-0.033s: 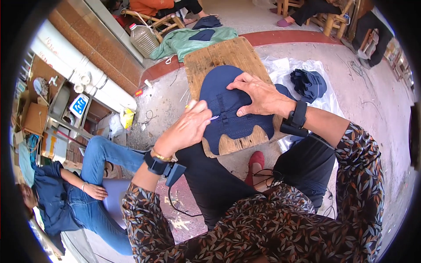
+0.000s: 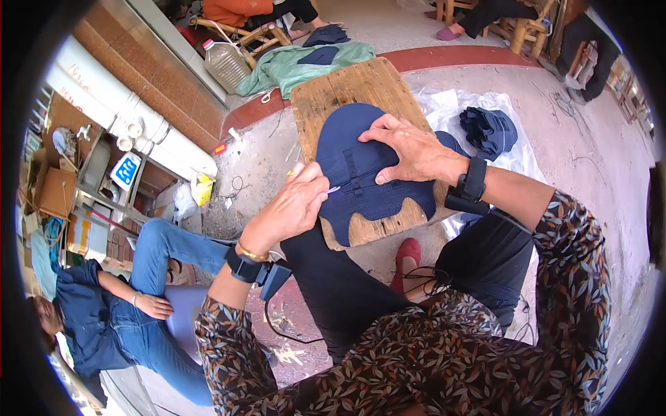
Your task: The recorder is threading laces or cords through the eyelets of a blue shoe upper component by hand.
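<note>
A dark navy fabric piece point(image 2: 364, 156), rounded at the far end and scalloped at the near edge, lies flat on a worn wooden board point(image 2: 333, 87). Narrow darker strips cross its middle. My left hand point(image 2: 295, 201) is closed at the fabric's left edge around a small thin tool point(image 2: 334, 189). Its pale lilac tip points at the cloth, and a yellow bit shows above the fingers; the rest is hidden in the grip. With thumb and fingers spread, my right hand point(image 2: 420, 156) presses down on the right half of the fabric.
Stacked navy pieces point(image 2: 488, 133) lie on clear plastic point(image 2: 513, 104) right of the board. Beyond it are a green sack point(image 2: 298, 66) and a large plastic jug point(image 2: 225, 66). A co-worker in jeans point(image 2: 166, 249) sits at left, near white pipes point(image 2: 128, 114). Others sit farther off.
My left hand has shifted slightly left and down with the small tool. The right hand and the fabric stay almost where they were.
</note>
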`<state>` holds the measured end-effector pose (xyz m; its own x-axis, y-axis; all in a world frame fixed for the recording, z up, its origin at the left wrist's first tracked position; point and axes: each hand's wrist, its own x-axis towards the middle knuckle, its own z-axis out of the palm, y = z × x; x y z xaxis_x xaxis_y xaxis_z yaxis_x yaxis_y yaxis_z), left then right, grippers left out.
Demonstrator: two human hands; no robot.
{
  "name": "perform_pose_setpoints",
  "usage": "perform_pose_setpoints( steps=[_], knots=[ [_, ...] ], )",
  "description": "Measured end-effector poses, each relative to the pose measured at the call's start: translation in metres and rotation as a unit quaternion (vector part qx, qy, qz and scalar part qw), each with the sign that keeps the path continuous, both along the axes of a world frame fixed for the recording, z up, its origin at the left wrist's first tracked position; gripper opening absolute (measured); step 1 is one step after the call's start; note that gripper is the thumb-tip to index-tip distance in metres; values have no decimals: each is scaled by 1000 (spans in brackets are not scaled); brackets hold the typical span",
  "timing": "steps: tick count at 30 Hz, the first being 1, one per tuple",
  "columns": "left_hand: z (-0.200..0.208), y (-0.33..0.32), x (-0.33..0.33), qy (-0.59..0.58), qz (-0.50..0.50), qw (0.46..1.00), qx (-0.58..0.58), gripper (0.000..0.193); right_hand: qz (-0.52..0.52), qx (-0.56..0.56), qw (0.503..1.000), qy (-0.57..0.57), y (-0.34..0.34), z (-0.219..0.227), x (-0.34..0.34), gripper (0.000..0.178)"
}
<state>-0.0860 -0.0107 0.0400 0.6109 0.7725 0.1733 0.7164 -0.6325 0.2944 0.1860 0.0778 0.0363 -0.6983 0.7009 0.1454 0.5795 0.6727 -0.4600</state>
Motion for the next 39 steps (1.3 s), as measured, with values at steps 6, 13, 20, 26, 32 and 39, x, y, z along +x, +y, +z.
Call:
perform_pose_setpoints(
  steps=[6, 13, 20, 26, 32, 39],
  knots=[
    [-12, -5, -3, -128, 112, 977, 128, 10, -13, -4, 1000, -8, 6, -2, 1, 79],
    [-23, 2, 44, -579, 171, 776, -182, 19, 26, -21, 999, -9, 9, 1, 6, 89],
    [-34, 7, 50, -502, 219, 815, -190, 17, 17, 46, 999, -11, -5, -14, 21, 102],
    [-33, -51, -44, -324, 326, 888, -18, 8, 30, 56, 998, -3, -10, -3, 14, 109],
    [-73, -81, -146, -288, 425, 858, 35, 9, 13, 63, 997, -35, -13, 0, 17, 116],
    [-102, -94, -198, -47, 550, 806, 213, 12, 1, 58, 998, -37, -12, -4, 16, 116]
  ],
)
